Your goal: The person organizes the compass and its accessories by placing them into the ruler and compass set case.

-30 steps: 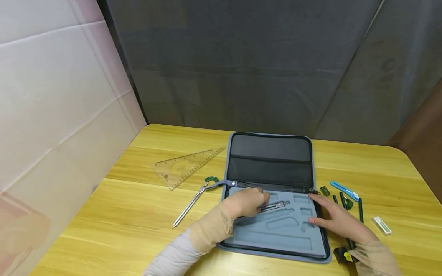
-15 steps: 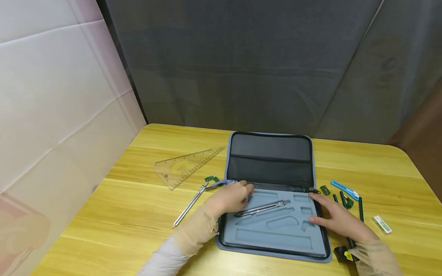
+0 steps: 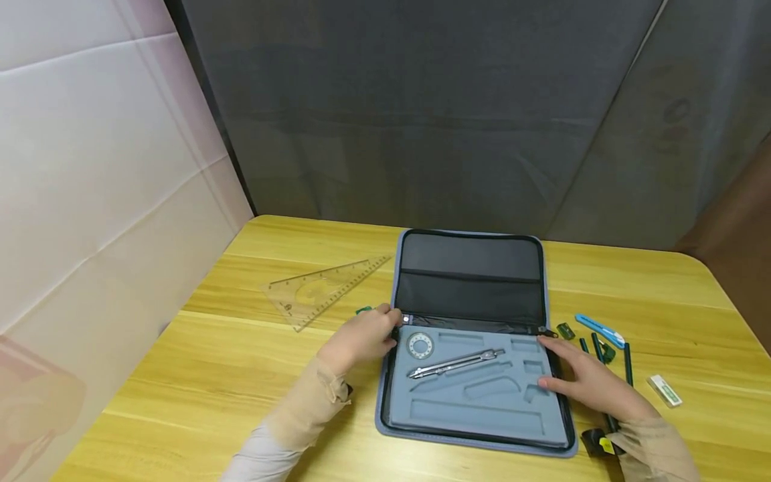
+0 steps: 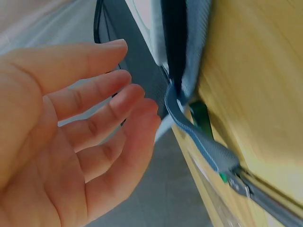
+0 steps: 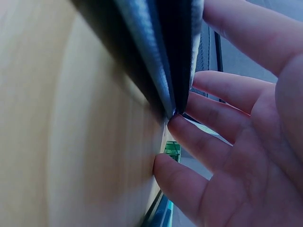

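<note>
An opened zip case [image 3: 476,445] holds a grey foam insert [image 3: 482,428] with shaped recesses. A silver drawing compass [image 3: 458,363] lies slantwise across the foam. Above its left end sits a small round disc [image 3: 420,345] with a ring of marks. My left hand [image 3: 363,338] is at the case's left edge, fingers loosely bent, holding nothing. In the left wrist view, a fabric strap [image 4: 201,137] near those fingers leads to a metal tool [image 4: 265,203], hidden in the head view. My right hand [image 3: 593,381] rests its spread fingers on the case's right edge.
A clear set square [image 3: 322,291] lies at the left. Right of the case are a small green sharpener [image 3: 566,331], a blue cutter [image 3: 601,331], several dark green sticks [image 3: 628,365], a white eraser [image 3: 665,390] and a black piece with a yellow label [image 3: 595,443].
My left hand has moved left, off the compass and past the round disc, to the case's left edge. The compass stays on the foam and the disc is uncovered. The right hand stays put.
</note>
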A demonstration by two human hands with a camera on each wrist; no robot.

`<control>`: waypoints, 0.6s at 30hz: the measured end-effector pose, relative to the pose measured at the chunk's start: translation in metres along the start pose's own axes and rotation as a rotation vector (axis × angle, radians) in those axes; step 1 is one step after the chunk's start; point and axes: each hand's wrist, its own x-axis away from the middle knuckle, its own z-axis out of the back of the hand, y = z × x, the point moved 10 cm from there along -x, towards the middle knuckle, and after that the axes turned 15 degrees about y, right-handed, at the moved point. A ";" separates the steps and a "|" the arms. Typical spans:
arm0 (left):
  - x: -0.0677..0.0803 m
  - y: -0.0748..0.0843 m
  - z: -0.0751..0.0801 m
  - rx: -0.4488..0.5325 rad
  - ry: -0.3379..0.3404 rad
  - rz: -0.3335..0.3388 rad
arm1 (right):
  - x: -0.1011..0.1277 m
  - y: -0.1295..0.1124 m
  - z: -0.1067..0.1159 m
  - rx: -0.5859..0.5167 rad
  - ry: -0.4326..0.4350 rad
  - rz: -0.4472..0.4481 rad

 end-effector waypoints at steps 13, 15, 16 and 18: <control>0.013 -0.028 0.009 -0.005 0.023 0.093 | -0.001 -0.002 0.001 0.008 -0.001 0.001; 0.016 -0.032 0.008 -0.009 0.011 0.110 | -0.001 -0.002 0.001 0.007 -0.002 0.000; 0.017 -0.034 0.007 -0.012 0.006 0.116 | -0.001 -0.001 0.001 0.006 -0.003 0.000; 0.020 -0.038 0.006 -0.013 -0.003 0.134 | -0.001 -0.001 0.001 0.006 -0.003 0.000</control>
